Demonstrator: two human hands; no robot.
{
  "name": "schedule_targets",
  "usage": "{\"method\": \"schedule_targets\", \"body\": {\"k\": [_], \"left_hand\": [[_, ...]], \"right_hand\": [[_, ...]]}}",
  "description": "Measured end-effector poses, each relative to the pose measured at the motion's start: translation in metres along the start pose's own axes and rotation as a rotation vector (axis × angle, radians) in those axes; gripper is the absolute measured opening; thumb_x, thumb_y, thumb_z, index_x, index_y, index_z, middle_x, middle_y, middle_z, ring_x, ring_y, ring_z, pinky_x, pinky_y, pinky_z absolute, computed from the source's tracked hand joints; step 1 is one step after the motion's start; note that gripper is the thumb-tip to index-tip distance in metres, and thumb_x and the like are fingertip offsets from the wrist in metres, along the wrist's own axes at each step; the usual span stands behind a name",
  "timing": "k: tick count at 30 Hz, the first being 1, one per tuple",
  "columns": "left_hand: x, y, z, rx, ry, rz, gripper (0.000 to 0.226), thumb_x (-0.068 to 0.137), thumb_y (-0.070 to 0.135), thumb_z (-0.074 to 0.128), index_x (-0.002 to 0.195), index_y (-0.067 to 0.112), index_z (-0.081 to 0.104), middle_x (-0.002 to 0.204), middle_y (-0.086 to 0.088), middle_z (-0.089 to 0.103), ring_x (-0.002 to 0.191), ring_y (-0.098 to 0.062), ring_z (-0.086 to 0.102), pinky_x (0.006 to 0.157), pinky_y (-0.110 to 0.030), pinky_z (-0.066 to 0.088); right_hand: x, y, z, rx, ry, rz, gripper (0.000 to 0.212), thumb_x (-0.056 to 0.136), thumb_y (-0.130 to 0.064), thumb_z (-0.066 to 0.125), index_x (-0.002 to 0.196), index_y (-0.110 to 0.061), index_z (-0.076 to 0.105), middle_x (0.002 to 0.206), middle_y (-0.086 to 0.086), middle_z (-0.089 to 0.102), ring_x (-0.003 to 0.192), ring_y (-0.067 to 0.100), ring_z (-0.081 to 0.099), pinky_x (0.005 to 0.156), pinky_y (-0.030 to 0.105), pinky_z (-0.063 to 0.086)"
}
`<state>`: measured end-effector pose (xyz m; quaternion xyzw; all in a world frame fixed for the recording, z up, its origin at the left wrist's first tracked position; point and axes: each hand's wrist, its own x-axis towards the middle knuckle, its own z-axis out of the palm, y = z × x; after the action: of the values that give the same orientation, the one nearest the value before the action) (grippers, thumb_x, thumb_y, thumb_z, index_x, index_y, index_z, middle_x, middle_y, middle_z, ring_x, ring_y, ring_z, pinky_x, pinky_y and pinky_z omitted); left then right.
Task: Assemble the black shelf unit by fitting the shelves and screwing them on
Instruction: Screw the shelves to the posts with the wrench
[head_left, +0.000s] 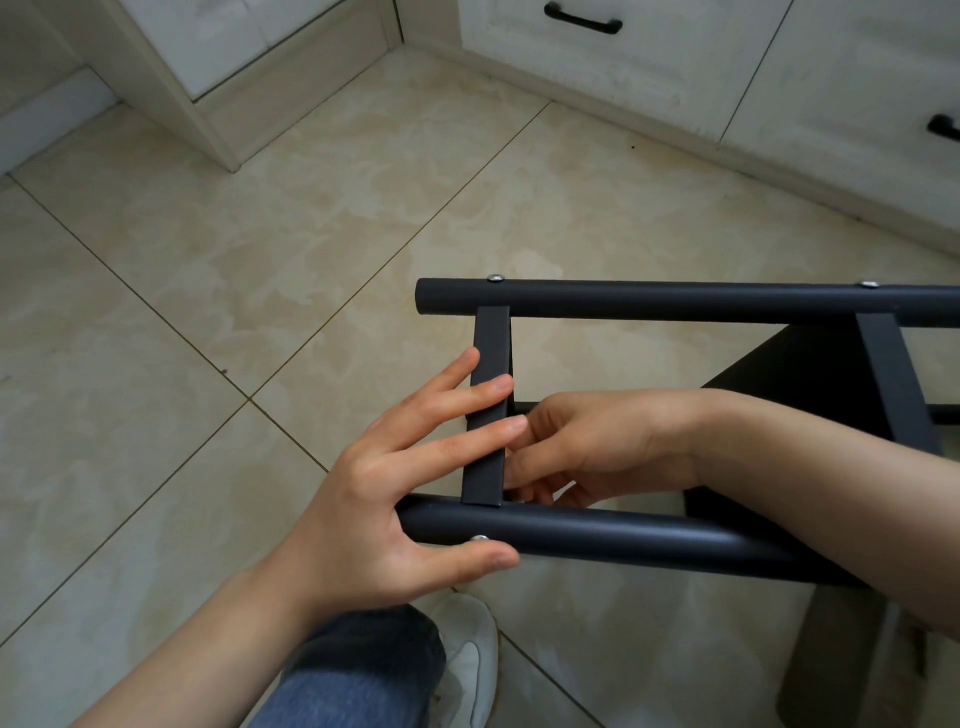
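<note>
Over on the left it's just beige tiled floor (182, 322) and a white cabinet corner (171, 78), with a jeans leg (358, 670) and a white shoe (472, 649) at the bottom. The left hand (415, 483) is spread flat, its straight fingers (467, 400) lying across the flat crossbar (491, 353) and its thumb stretched along the near tube (623, 538), right by a silver screw (480, 539). The black shelf unit (675, 304) is lying on its side on the floor, running off the right edge. The right hand (587, 447) reaches in between the two tubes with its fingers curled and the tips tucked behind that crossbar, and honestly I can't tell if it's holding anything. Further right there's a black shelf panel (810, 374), a second crossbar (893, 384) and white drawers with black handles (943, 127).
</note>
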<state>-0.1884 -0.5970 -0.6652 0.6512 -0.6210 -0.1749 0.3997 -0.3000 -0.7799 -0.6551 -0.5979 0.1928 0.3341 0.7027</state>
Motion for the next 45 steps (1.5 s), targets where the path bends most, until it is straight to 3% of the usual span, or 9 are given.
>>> {"method": "schedule_targets", "body": {"k": [3,8,20,26,31,34,40,45], "left_hand": [[0.0000,-0.0003,0.0001,-0.002,0.000,0.000,0.067,0.081,0.043,0.076,0.134,0.007,0.058,0.150,-0.009,0.048,0.151,-0.030,0.031,0.120,-0.039,0.031],[0.0004,0.0001,0.0002,-0.002,0.001,0.000,0.065,0.081,0.043,0.076,0.133,0.008,0.058,0.150,-0.009,0.049,0.151,-0.030,0.031,0.120,-0.039,0.031],[0.0004,0.0006,-0.0003,0.002,-0.003,-0.001,0.065,0.080,0.043,0.077,0.133,0.010,0.058,0.150,-0.009,0.048,0.151,-0.029,0.031,0.120,-0.039,0.031],[-0.0001,0.0006,-0.0002,0.008,-0.001,-0.003,0.065,0.080,0.042,0.077,0.133,0.008,0.058,0.150,-0.009,0.049,0.151,-0.029,0.031,0.120,-0.038,0.032],[-0.0002,0.0003,0.0004,0.006,0.000,0.000,0.065,0.081,0.042,0.077,0.133,0.008,0.058,0.150,-0.009,0.049,0.151,-0.029,0.031,0.120,-0.039,0.032],[-0.0002,-0.0001,0.0002,0.006,-0.004,0.001,0.064,0.081,0.042,0.076,0.133,0.009,0.058,0.150,-0.009,0.048,0.151,-0.029,0.031,0.120,-0.039,0.032],[-0.0002,-0.0002,0.0003,0.005,0.002,0.007,0.065,0.081,0.042,0.077,0.133,0.009,0.058,0.150,-0.009,0.049,0.151,-0.029,0.031,0.120,-0.040,0.032],[-0.0004,-0.0007,0.0003,-0.004,-0.001,0.009,0.064,0.081,0.042,0.077,0.133,0.010,0.058,0.150,-0.009,0.049,0.151,-0.028,0.030,0.120,-0.040,0.031]], "right_hand": [[0.0000,-0.0009,0.0007,-0.018,0.001,0.023,0.033,0.098,-0.023,0.059,0.115,0.004,0.066,0.095,0.012,0.061,0.086,0.021,0.054,0.082,0.032,0.046],[-0.0013,-0.0017,0.0016,-0.001,-0.022,0.008,0.028,0.098,-0.015,0.057,0.116,0.004,0.065,0.100,0.014,0.061,0.091,0.026,0.053,0.085,0.035,0.045],[-0.0001,-0.0006,0.0027,-0.040,0.011,0.001,0.037,0.100,-0.023,0.056,0.120,0.008,0.061,0.089,0.011,0.059,0.079,0.016,0.056,0.076,0.027,0.049],[0.0012,0.0005,0.0062,-0.016,-0.001,0.001,0.020,0.099,-0.021,0.056,0.102,-0.005,0.069,0.093,0.011,0.065,0.085,0.020,0.059,0.082,0.033,0.047],[0.0018,0.0019,0.0034,-0.018,0.010,-0.015,0.027,0.098,-0.021,0.057,0.112,0.000,0.066,0.097,0.012,0.062,0.088,0.023,0.056,0.082,0.035,0.047],[0.0004,-0.0003,0.0025,0.015,-0.029,-0.023,0.016,0.096,-0.015,0.058,0.105,-0.009,0.069,0.098,0.011,0.064,0.088,0.021,0.057,0.082,0.034,0.048],[0.0024,0.0024,-0.0005,-0.006,-0.003,-0.033,0.030,0.098,-0.014,0.057,0.116,0.010,0.061,0.094,0.014,0.059,0.084,0.021,0.052,0.078,0.029,0.047],[0.0054,0.0039,0.0009,0.006,0.010,-0.010,0.027,0.099,-0.017,0.058,0.110,0.006,0.065,0.083,0.010,0.060,0.076,0.017,0.055,0.077,0.031,0.046]]}}
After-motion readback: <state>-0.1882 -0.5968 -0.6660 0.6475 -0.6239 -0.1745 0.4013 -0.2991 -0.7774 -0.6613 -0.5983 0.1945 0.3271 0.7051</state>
